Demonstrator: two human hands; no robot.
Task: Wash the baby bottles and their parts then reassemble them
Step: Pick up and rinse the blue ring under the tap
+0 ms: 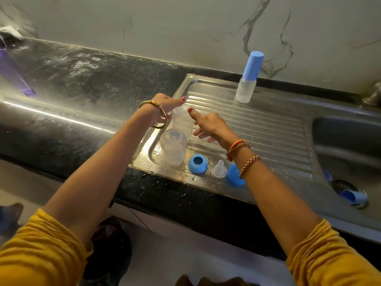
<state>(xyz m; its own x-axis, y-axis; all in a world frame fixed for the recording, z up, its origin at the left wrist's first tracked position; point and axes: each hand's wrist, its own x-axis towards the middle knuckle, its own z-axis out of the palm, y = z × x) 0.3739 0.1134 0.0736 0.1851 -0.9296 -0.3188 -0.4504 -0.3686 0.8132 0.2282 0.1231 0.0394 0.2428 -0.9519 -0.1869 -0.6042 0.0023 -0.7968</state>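
My left hand (pixel 162 107) grips a clear baby bottle body (pixel 182 120) over the left end of the steel drainboard (pixel 268 124). My right hand (pixel 210 126) lies against the bottle's right side, index finger straight along it and the other fingers loose. A second clear bottle body (pixel 173 148) stands just in front. A blue screw ring (pixel 198 163), a clear nipple (pixel 219 169) and a blue cap (pixel 234 176), partly hidden by my right wrist, sit along the drainboard's front edge. An assembled bottle with a blue cap (pixel 247 83) stands at the back.
The sink basin (pixel 346 145) is on the right, with blue bottle parts (pixel 353 196) lying near its drain. A wet black stone counter (pixel 82 79) runs to the left, with a purple object (pixel 14 75) at its far left. A marble wall stands behind.
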